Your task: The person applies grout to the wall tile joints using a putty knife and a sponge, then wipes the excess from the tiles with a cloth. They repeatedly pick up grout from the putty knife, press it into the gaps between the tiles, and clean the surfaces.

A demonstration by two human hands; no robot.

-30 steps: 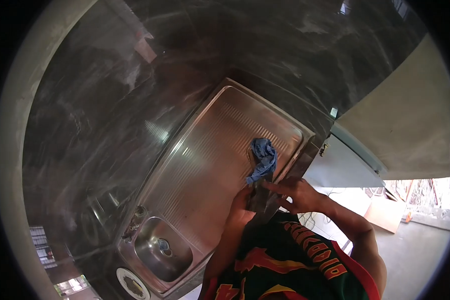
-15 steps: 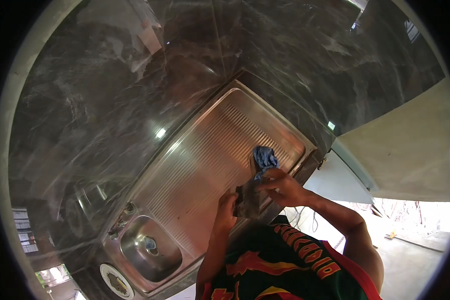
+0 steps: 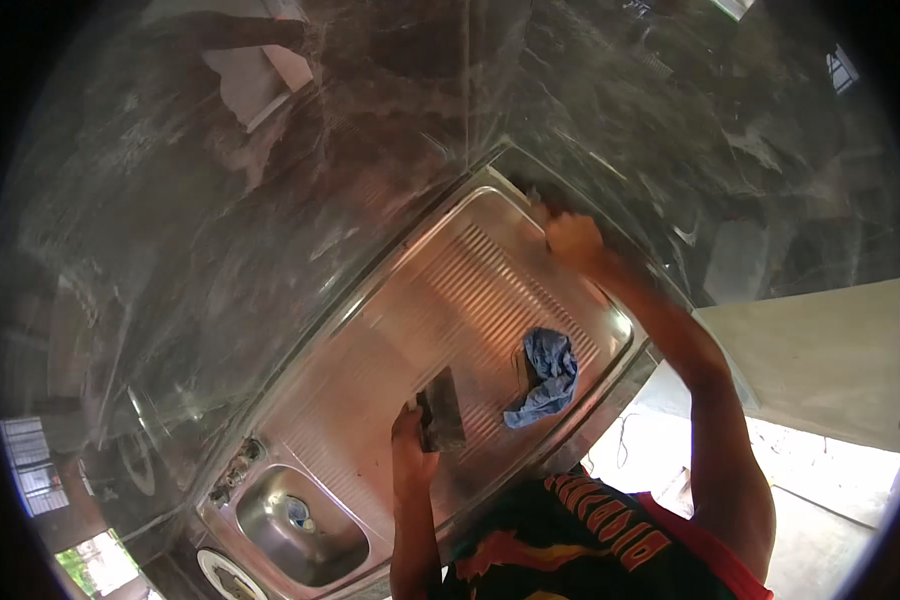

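Observation:
My left hand (image 3: 410, 450) is closed on the edge of a dark, flat rectangular plate (image 3: 443, 415), which it holds over the ribbed drainboard. At the far right rim of the stainless steel sink unit (image 3: 400, 330), my right hand (image 3: 573, 238) reaches to the strip between steel and wall. Its fingers look closed and slightly blurred; what they hold, if anything, I cannot make out. Between the two arms, a crumpled blue cloth (image 3: 550, 378) lies on the drainboard.
Dark marbled wall panels (image 3: 220, 220) meet in a corner behind the unit. The sink bowl (image 3: 305, 545) is at the lower left, with a small object by its drain. A round white-rimmed item (image 3: 220, 575) stands beside it. A pale panel (image 3: 820, 350) is on the right.
My right hand has moved from the plate up to the far right rim. My left hand has shifted left with the plate. The blue cloth, now fully visible, looks more spread out.

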